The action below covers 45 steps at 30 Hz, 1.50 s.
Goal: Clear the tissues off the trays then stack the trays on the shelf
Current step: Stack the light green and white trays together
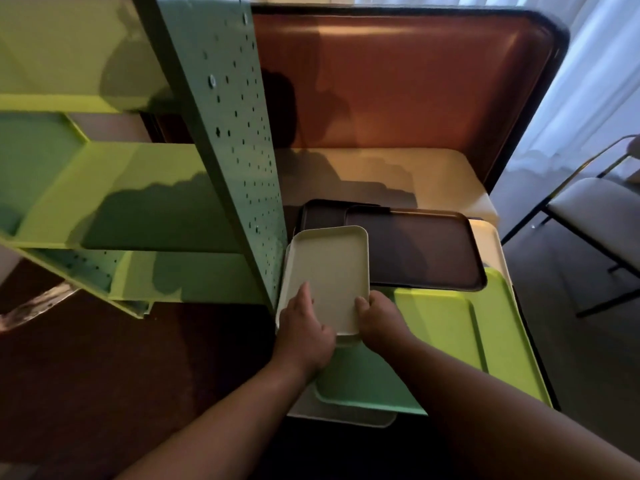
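Trays lie overlapped on the seat beside a green shelf unit (214, 150); both arms reach forward, and the left hand (304, 337) and right hand (379, 318) clamp fingers on the near end of a small cream tray (329, 268), thumbs on top. Under it sits a mint tray (363, 386), beside it a lime tray (485, 323), and beyond them an empty dark brown tray (429, 251).

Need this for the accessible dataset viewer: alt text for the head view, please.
Both hands, left hand and right hand, hold a small cream tray by its near end, beside a green shelf unit. Dark brown tray, lime tray and mint tray lie underneath; no tissues visible.
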Each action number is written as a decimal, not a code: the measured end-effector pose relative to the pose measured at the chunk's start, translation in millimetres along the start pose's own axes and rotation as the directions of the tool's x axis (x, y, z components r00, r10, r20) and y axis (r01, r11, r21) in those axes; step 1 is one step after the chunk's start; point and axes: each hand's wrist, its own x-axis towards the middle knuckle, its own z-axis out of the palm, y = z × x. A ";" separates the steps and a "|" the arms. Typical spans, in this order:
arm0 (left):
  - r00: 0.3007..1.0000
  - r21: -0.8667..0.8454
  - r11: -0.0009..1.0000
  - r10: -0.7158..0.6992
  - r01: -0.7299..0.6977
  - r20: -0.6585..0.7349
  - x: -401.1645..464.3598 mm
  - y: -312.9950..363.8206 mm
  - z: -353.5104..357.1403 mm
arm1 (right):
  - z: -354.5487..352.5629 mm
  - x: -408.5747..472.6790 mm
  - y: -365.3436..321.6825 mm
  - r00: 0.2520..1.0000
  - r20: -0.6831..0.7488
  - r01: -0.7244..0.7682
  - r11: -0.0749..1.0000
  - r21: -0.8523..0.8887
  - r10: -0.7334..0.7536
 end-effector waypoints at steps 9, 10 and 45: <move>0.997 0.037 0.999 0.010 -0.013 0.075 22.6 -15.4 9.3 | 7.0 -0.4 11.7 0.993 -0.012 0.102 0.928 -0.359 -0.114; 0.997 0.033 0.999 0.005 -0.008 0.078 24.2 -15.9 9.4 | 7.1 1.0 13.9 0.995 0.006 0.093 0.914 -0.394 -0.098; 0.936 0.070 0.935 -0.350 0.347 0.036 35.9 24.9 80.1 | -151.1 37.4 101.5 0.995 0.051 0.097 0.961 -0.258 -0.087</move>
